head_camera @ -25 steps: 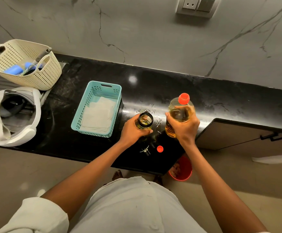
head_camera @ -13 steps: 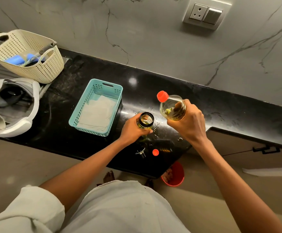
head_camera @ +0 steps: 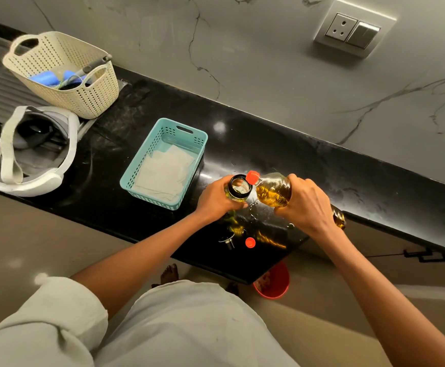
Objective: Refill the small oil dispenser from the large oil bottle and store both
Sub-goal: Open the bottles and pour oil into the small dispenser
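My left hand (head_camera: 216,198) grips the small oil dispenser (head_camera: 238,187), a glass jar with a black open rim, upright on the black counter (head_camera: 322,165). My right hand (head_camera: 304,205) holds the large oil bottle (head_camera: 273,190) tipped nearly flat, its orange-ringed mouth (head_camera: 252,177) at the dispenser's rim. Golden oil fills the bottle's neck. The bottle's orange cap (head_camera: 250,242) and the dispenser's metal spout lid (head_camera: 228,240) lie on the counter near its front edge.
A teal basket (head_camera: 187,131) lined with paper stands left of the dispenser. A cream basket (head_camera: 83,102) holding cleaning tools and a white headset (head_camera: 30,181) sit further left. Oil drops spot the counter. A red bucket (head_camera: 274,284) stands on the floor below.
My right hand has lowered and tipped the large bottle further, bringing its mouth down to the dispenser's rim. My left hand has kept hold of the dispenser.
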